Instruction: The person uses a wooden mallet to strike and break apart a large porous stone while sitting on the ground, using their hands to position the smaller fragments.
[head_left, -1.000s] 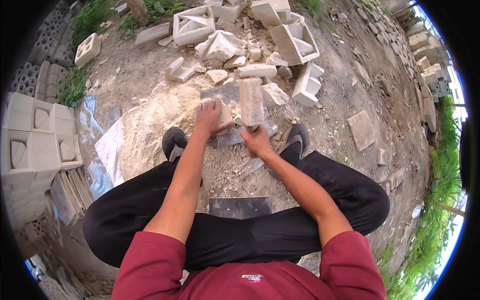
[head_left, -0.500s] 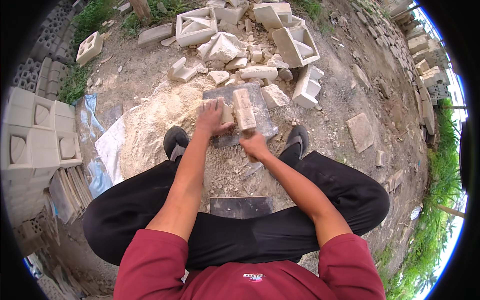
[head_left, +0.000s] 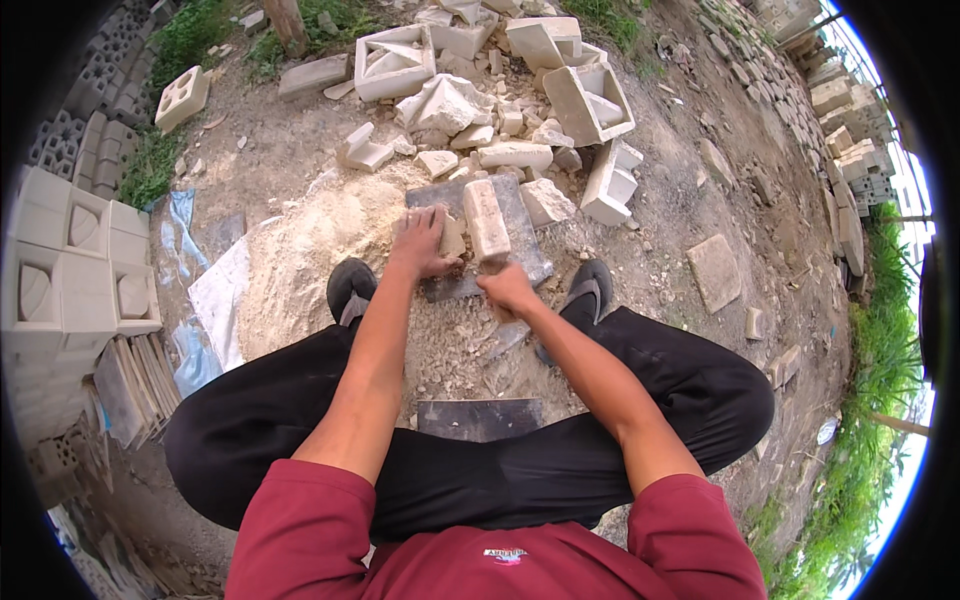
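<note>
My right hand (head_left: 508,289) is closed round the handle of a mallet. The mallet's dusty, pale rectangular head (head_left: 486,219) is over a dark flat slab (head_left: 520,222) on the ground between my feet. On the slab's left part, my left hand (head_left: 422,240) lies over a pale broken block chunk (head_left: 453,238), fingers forward and thumb at its near side, holding it. The palm hides part of the chunk. Left of the slab is a heap of pale crushed powder (head_left: 310,250).
Broken pale blocks (head_left: 445,105) pile up beyond the slab. Hollow blocks (head_left: 85,265) are stacked at the left. A second dark slab (head_left: 480,419) lies close to my lap. Crumbs cover the ground between my feet. A flat stone piece (head_left: 716,272) lies at the right.
Both hands stay almost where they were, the left on the chunk and the right on the mallet. The view has shifted slightly.
</note>
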